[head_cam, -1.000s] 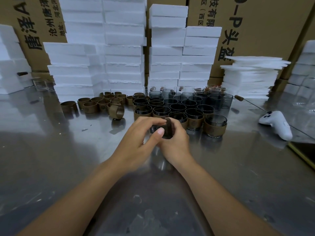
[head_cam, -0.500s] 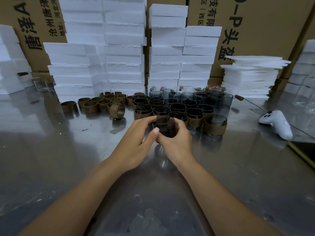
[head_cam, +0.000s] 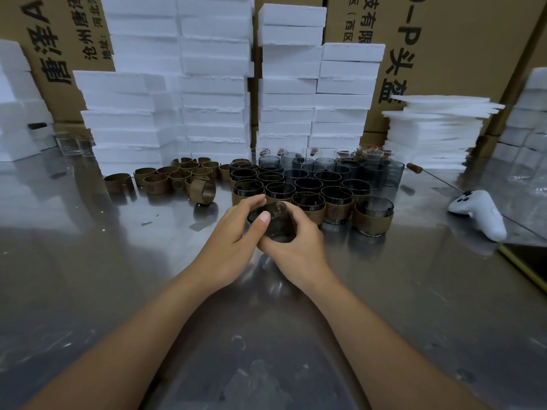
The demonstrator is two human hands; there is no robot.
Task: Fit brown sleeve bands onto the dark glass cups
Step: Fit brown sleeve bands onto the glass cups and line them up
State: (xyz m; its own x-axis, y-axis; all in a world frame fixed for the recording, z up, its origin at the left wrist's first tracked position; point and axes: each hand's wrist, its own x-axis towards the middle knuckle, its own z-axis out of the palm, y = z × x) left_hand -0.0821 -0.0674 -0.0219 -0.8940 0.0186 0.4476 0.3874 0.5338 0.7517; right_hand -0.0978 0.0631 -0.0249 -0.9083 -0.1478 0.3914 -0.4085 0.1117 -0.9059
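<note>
Steel table (head_cam: 88, 291): cups (head_cam: 307, 184), bands (head_cam: 177, 179), controller (head_cam: 479, 214).

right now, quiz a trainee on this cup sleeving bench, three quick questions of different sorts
1. True or false: both hands, left hand and right hand, are on one dark glass cup.
2. Multiple choice: the loose brown sleeve bands lie where, relative to the block of cups? A) to its left B) to its right C) stacked on the foam blocks
3. Fill the blank: the white object at the right edge of the metal table is a game ______.

Key
1. True
2. A
3. controller
</note>
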